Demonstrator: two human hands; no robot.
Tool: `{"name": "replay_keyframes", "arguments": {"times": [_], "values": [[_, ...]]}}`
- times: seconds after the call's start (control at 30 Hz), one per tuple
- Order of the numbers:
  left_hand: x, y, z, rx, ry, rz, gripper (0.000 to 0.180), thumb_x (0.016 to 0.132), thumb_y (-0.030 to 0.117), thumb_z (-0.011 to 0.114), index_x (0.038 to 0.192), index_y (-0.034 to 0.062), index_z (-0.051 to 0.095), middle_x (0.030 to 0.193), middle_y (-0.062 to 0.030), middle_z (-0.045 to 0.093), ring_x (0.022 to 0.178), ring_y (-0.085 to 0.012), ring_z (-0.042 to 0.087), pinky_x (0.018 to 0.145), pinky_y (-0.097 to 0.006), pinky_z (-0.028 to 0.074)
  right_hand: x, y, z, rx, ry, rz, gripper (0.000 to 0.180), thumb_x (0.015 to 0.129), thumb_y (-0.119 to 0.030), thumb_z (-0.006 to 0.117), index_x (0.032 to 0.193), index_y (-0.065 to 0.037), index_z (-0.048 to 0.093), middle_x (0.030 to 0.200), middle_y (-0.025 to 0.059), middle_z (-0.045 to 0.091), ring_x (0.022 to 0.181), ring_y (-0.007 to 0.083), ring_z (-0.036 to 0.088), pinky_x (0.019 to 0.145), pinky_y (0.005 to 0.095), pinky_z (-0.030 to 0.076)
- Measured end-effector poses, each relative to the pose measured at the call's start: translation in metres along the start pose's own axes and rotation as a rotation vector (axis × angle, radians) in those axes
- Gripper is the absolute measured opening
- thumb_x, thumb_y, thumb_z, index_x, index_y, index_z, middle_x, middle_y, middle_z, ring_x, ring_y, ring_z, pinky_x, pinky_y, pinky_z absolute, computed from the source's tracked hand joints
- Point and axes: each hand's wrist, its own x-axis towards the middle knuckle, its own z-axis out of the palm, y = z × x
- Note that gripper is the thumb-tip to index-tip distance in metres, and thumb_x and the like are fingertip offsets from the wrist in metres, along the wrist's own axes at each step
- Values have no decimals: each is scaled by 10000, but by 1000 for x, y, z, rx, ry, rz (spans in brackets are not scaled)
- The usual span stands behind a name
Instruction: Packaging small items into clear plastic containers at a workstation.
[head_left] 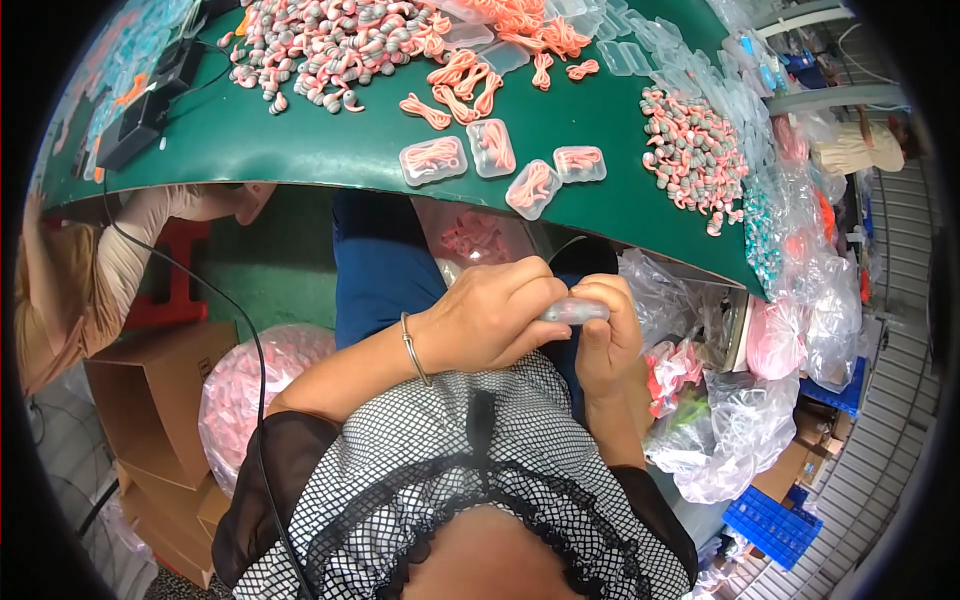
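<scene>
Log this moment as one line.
left hand + right hand: pinching small clear case | over lap | green table: filled cases

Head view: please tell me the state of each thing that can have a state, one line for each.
Small clear case: held between both hands, near the lap.
Left hand: fingers closed on the case.
Right hand: fingers closed on the case.
Four clear cases on the green table: closed as far as I can tell, pink cords inside.
Cardboard box: open.
Clear bag of pink pieces: full.
</scene>
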Motion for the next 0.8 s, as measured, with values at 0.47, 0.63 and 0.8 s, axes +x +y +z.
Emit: {"name": "replay_keyframes", "arguments": {"times": [0.47, 0.63, 0.8], "values": [[7, -6, 2, -97, 91, -39, 238, 831, 202, 730, 970, 33, 637, 821, -101, 572, 665, -288, 608, 567, -386, 495, 14, 5, -12, 98, -89, 28, 355, 965, -310, 643, 1019, 41, 644, 978, 134, 631, 851, 200, 615, 727, 292, 496], [4, -10, -3, -38, 121, -28, 254, 823, 224, 746, 965, 39, 646, 822, -96, 591, 669, -279, 613, 574, -373, 496, 22, 8, -12, 152, -165, 56, 268, 925, -188, 696, 1040, 49, 644, 995, 124, 628, 891, 177, 611, 765, 285, 500], [5, -11, -14, 107, 155, 4, 303, 807, 232, 771, 991, 18, 662, 813, -85, 628, 653, -238, 622, 572, -329, 500, 51, 12, -20, 378, -475, 210, 247, 849, -38, 692, 1066, 31, 596, 1118, 105, 583, 986, 157, 588, 841, 287, 497]]}}
